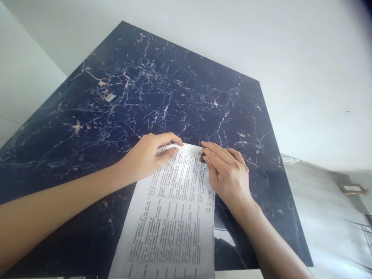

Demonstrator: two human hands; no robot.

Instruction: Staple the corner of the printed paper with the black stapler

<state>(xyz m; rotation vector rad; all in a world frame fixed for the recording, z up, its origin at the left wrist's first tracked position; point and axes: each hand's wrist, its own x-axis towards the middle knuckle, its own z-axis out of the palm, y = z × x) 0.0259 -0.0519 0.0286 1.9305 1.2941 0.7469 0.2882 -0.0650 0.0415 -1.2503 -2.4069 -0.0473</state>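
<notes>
Dark blue tabletop (174, 77), marble pattern, white and tan veins, glossy; fills most of the view. Its far edge faces a plain white wall (305, 50) with one small dark mark toward the right; a second pale wall (20, 66) on the left meets it at a corner. Right side: greyish floor (314, 205), blurred, with a brown-rimmed item (353, 189) and thin dark bars (366, 236) at the margin, too unclear to name.

Printed sheet (171, 217) at the near middle of the table, running toward the wearer, rows of dark print, some handwriting by its right edge. Bright patch (225, 237) just right of the sheet; can't tell if reflection or object. Small pale piece (110, 97) lies alone on the far left of the tabletop.

Left hand (148, 153) at the sheet's far left corner: thumb on the printed face, index tip at the far edge, narrow gap between; can't tell if it grips. Right hand (229, 170) at the far right corner: fingers together, thumb tucked below, pinching a small dark object (202, 157) against the paper, mostly covered.
</notes>
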